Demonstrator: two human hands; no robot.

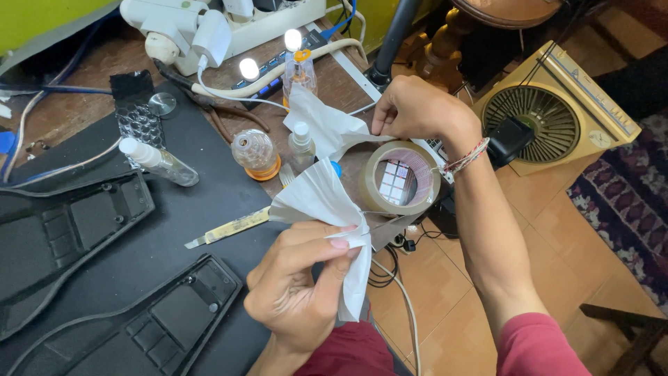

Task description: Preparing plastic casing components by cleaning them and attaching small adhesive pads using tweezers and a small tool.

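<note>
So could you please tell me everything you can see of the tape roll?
The tape roll is a wide ring of brownish, glossy packing tape on a pale core, its open centre facing the camera. It hangs at the table's right edge, slung around the right wrist like a bracelet. The right hand pinches white tissue just above it; more tissue, held in the left hand, lies beside its left rim. A cable shows below.

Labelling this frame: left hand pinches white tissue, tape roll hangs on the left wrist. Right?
Not quite. The head view shows the tape roll on the right wrist, by the right hand. The left hand does pinch the white tissue.
</note>
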